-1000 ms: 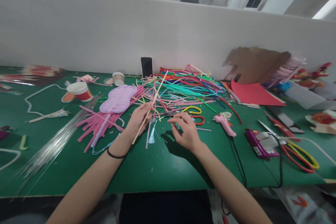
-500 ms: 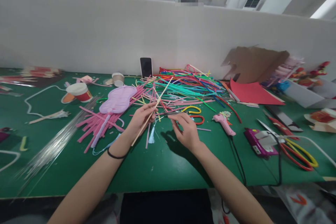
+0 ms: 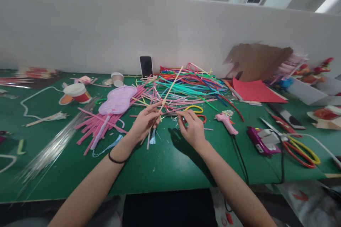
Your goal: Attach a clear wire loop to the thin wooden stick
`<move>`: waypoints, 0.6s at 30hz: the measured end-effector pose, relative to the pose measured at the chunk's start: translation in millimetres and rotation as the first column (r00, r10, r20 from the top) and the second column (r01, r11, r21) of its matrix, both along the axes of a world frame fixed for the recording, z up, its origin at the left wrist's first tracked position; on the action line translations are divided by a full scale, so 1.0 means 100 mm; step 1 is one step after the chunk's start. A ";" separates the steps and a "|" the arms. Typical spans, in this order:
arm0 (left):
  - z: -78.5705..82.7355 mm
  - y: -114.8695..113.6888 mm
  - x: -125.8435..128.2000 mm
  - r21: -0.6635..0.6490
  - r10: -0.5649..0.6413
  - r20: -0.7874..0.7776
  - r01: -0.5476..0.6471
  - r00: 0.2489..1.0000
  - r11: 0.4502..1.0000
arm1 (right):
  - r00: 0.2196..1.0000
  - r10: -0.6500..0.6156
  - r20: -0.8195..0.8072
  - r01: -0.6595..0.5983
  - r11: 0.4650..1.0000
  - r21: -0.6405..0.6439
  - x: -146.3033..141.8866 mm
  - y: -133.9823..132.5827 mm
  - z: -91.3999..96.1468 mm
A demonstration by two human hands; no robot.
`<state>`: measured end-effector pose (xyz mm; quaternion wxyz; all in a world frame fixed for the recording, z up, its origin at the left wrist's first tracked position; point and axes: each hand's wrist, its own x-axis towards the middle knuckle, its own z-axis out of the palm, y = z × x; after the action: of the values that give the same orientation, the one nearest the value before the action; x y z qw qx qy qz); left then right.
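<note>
My left hand (image 3: 145, 122) is closed around a thin wooden stick (image 3: 170, 88) that slants up and to the right over the pile of coloured pipe cleaners (image 3: 186, 85). My right hand (image 3: 192, 127) pinches something thin and dark that runs toward the stick; I cannot make it out. Both hands hover over the green table (image 3: 160, 170), just in front of the pile. A small light-blue tassel (image 3: 153, 138) hangs below my left hand.
A pink glue gun (image 3: 226, 121) lies right of my hands, then a purple device (image 3: 259, 142) and red-and-yellow scissors (image 3: 301, 152). A pink sleep mask (image 3: 118, 100), pink strips, a paper cup (image 3: 77, 92), silver wires (image 3: 53, 145) and a phone (image 3: 146, 66) stand at left and back.
My left hand has tipped the stick further right and lifted it. My right hand has moved up and closer to the left hand, its fingers pinching tighter.
</note>
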<state>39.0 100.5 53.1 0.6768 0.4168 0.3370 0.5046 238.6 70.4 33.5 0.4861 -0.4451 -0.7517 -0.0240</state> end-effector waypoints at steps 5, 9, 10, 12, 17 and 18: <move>0.00 0.00 0.01 -0.010 0.035 0.011 -0.035 0.999 0.999 | 1.000 -0.010 0.000 0.010 1.000 -0.010 -0.01 0.00 0.00; 0.01 0.00 0.01 -0.021 0.050 0.015 -0.049 0.999 0.999 | 1.000 0.000 0.006 0.000 1.000 -0.027 -0.01 0.01 0.00; 0.01 0.01 0.01 -0.023 0.055 0.014 -0.055 0.998 0.998 | 1.000 0.003 0.009 -0.003 0.999 -0.032 -0.01 0.00 0.00; 0.01 0.01 0.01 -0.022 0.065 0.017 -0.065 0.998 0.998 | 1.000 0.013 0.011 -0.012 0.999 -0.033 -0.02 -0.02 0.00; -0.03 0.05 -0.01 0.005 0.124 -0.008 -0.124 0.992 0.992 | 0.999 -0.031 -0.021 0.031 1.000 0.004 0.04 0.09 0.02; -0.03 0.07 -0.03 0.004 0.136 -0.021 -0.136 0.990 0.991 | 0.998 -0.058 -0.006 0.058 0.998 -0.002 0.07 0.18 0.04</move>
<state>35.9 107.2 49.8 0.6367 0.3991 0.3712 0.5455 245.7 88.1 37.5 0.4871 -0.4674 -0.7369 -0.0358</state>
